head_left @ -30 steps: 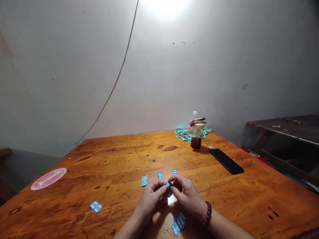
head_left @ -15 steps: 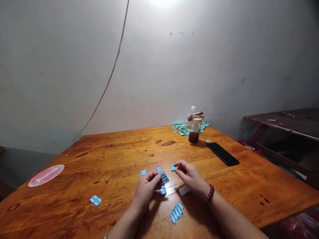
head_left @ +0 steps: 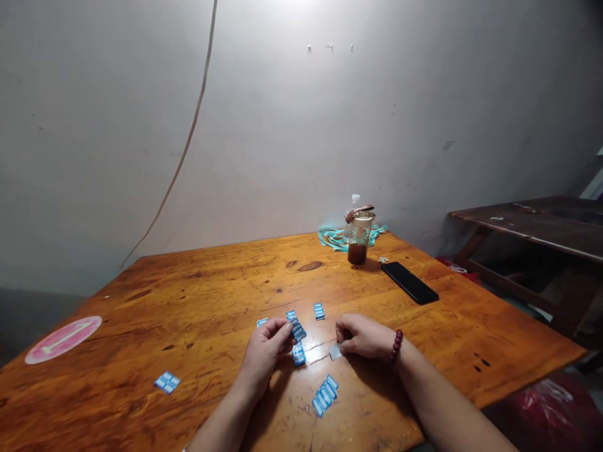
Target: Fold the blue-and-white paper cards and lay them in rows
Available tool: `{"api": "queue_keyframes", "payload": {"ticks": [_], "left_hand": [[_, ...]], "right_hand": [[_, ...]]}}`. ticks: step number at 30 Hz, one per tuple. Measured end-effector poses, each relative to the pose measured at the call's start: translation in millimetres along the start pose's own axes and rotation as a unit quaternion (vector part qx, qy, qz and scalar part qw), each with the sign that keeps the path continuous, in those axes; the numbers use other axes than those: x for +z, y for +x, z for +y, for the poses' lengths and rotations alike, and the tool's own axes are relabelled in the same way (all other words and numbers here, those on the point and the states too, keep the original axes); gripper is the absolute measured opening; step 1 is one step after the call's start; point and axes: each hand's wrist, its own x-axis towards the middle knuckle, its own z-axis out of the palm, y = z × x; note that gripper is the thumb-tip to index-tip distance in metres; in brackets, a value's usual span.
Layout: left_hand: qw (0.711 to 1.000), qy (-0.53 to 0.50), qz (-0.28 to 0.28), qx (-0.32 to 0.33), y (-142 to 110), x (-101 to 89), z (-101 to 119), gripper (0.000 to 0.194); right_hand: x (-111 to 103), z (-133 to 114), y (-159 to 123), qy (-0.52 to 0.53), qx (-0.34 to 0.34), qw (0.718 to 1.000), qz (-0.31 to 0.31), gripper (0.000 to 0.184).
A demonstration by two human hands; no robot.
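Note:
My left hand is closed, thumb against fingers, on a small fan of blue-and-white striped cards. More striped cards lie on the table just below that fan. My right hand, with a dark red bead bracelet on the wrist, pinches the edge of a pale blank-looking card at the tabletop. Several overlapping striped cards lie nearest me. A short stack of striped cards sits beyond, between my hands. One card is partly hidden behind my left hand.
Off to the left lie a blue-and-white card group and a pink oval marking. A black phone, a bottle with brown liquid and turquoise straps are at the back right of the wooden table.
My right hand has come down from the far striped stack to the pale card and closed on its edge. My left hand still holds its fan. The view has shifted slightly.

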Motion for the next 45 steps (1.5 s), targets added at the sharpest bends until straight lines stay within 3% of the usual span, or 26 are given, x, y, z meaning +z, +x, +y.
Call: {"api": "queue_keyframes", "payload": {"ticks": [5,9,17,26,38,45], "left_hand": [[1.0,-0.008,-0.009,-0.015,0.9,1.3,-2.2,0.026],[0.999,-0.013,-0.03,-0.022,0.0,4.5,-4.6,0.027],[0.999,-0.019,-0.039,-0.017,-2.5,7.8,-3.9,0.028],[0.994,-0.034,-0.098,-0.032,-7.1,10.2,-2.4,0.025],[0.994,-0.006,-0.105,-0.034,-7.5,11.2,-1.2,0.026],[0.994,0.025,-0.103,0.003,-6.8,12.8,-4.4,0.025]], "right_hand": [[2.4,-24.3,3.9,0.053,-0.133,0.981,0.128,0.012],[8.9,-38.0,4.6,0.053,-0.184,0.963,0.187,0.014],[16.1,-47.7,1.6,0.053,-0.215,0.963,0.156,0.016],[17.2,-52.0,-1.4,0.026,-0.232,0.965,0.119,0.021],[21.6,-48.9,1.9,0.045,-0.205,0.967,0.143,0.022],[25.1,-55.4,2.0,0.089,-0.156,0.967,0.179,0.014]]}}
